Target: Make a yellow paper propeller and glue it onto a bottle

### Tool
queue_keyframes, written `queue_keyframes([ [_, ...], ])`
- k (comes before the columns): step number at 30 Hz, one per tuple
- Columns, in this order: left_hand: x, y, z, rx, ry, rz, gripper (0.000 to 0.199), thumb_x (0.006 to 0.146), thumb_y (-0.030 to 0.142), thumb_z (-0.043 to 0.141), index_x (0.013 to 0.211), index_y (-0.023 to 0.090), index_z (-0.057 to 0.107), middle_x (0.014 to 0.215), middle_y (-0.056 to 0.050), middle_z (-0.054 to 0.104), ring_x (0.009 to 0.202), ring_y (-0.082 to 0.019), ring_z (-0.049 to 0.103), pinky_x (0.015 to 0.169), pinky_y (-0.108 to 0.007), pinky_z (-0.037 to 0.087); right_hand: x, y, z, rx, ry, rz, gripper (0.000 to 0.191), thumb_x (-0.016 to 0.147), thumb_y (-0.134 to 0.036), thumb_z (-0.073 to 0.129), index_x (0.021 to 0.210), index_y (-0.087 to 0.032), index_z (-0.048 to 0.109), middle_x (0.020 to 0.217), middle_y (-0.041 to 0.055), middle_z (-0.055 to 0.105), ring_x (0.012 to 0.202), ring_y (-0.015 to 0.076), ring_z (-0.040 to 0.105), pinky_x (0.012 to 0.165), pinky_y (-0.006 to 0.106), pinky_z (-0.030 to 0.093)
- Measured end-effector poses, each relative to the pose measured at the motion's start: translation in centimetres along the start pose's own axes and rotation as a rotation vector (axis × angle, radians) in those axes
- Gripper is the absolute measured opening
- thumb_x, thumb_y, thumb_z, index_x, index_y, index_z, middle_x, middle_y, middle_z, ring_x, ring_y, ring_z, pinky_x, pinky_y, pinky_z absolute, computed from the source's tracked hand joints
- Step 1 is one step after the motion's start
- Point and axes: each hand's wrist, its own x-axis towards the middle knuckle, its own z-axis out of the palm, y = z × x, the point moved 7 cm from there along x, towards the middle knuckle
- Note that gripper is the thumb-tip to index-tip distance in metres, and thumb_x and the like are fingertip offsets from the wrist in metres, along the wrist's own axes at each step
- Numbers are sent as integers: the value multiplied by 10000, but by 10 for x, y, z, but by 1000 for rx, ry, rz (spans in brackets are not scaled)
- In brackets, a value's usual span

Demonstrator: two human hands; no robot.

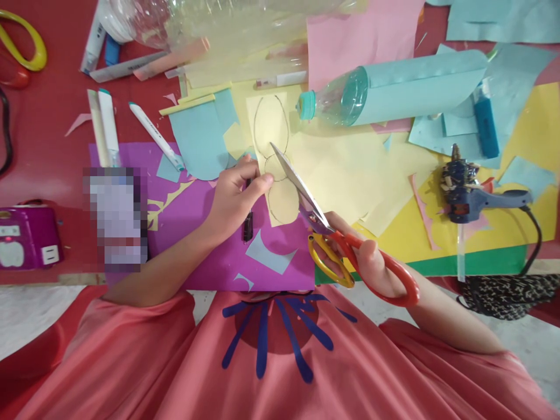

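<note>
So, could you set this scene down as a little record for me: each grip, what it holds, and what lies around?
Left grip: holding the pale yellow paper at its left edge, thumb on top
Right grip: holding scissors, one handle red, one yellow
Paper drawing: three rounded shapes in a row
Blade: crosses over the paper; whether it is cutting cannot be told
Upper right: bottle wrapped in light blue paper
Far right: glue gun
Left: markers
Near edge: purple sheet
</note>
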Motion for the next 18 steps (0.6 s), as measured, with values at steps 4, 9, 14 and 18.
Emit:
queue_keyframes([
  [4,-2,9,3,34,-63,44,329,786,296,624,516,227,448,537,30,411,606,-148,467,747,-317,498,0,2,-1,91,22,2,705,788,-932,360,957,-250,418,594,-84,422,456,88,313,448,269,277],
  [9,-4,13,9,67,-121,36,338,800,416,674,535,233,570,561,1,584,675,-189,608,709,-317,523,1,2,0,105,15,-56,722,814,-916,335,1024,-235,449,612,-84,422,441,78,314,452,267,290],
  [14,-9,11,19,-21,-216,39,280,773,468,751,620,246,674,642,-5,709,761,-211,720,737,-328,580,-1,5,0,134,37,-49,699,814,-916,338,989,-246,429,688,-66,438,456,66,337,428,249,294],
  [18,-14,7,20,-32,-204,8,250,790,486,745,676,273,683,742,-4,747,852,-213,736,897,-375,584,-4,5,0,134,74,-28,650,847,-883,350,961,-248,434,648,-67,435,468,76,324,426,247,276],
])
